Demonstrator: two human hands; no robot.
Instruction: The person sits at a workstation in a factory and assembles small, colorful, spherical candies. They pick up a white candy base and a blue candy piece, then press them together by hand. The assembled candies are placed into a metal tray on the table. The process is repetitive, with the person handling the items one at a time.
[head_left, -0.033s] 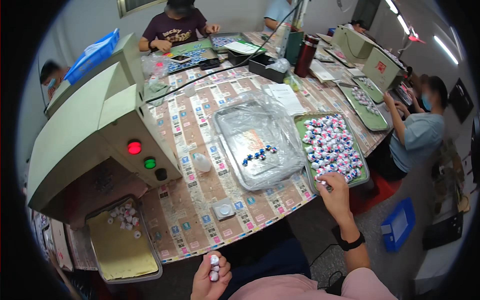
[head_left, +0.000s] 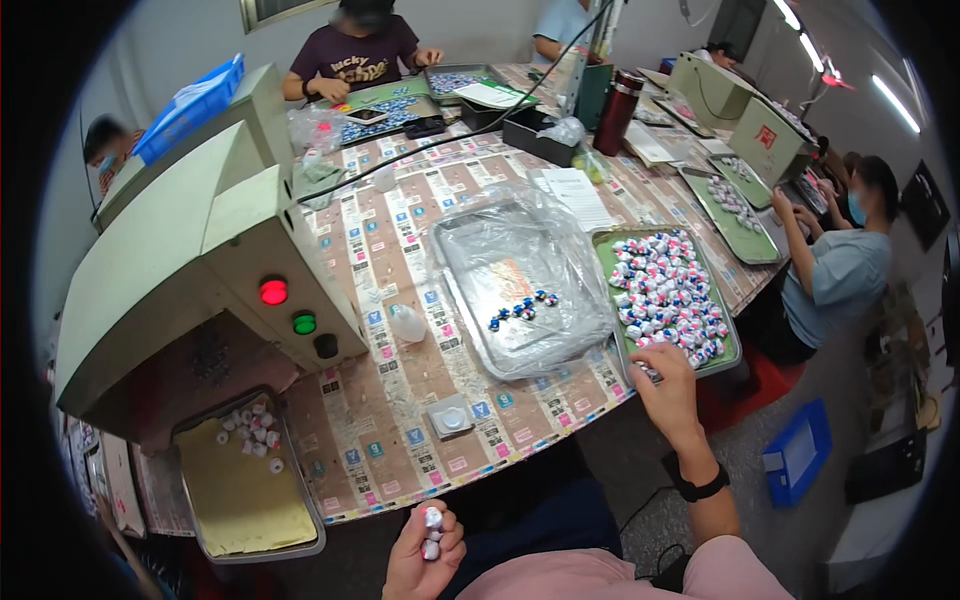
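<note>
Patterned paper covered the counter (head_left: 400, 450), probably to spare its top from scuffs, and from my distant seat I saw its near edge bow across the view. Just off that edge was the left hand (head_left: 430, 548), its fingers curled round a few white pieces (head_left: 432, 520) set in a short row; holding them in the palm, I judged, saved a reach for each one and left the other side free. The right hand (head_left: 663, 385) was at the near left corner of the green-lined tray (head_left: 612, 262), fingertips drawn in narrow over one piece (head_left: 651, 373). Whether they gripped it or merely touched it, I could not tell.

That tray bore a crowded pile (head_left: 670, 295) of white, blue and pink pieces, and it jutted past the counter's edge, perhaps so the arm could stay low. Beside it, clear plastic (head_left: 580, 335) was draped about a metal tray (head_left: 447, 262), likely against dust, with a few blue bits (head_left: 525, 312) near its middle. At the mouth of the cream machine (head_left: 235, 215) I made out a yellow-lined tray (head_left: 245, 510) with loose white lumps (head_left: 258, 430), perhaps put there to catch them.
</note>
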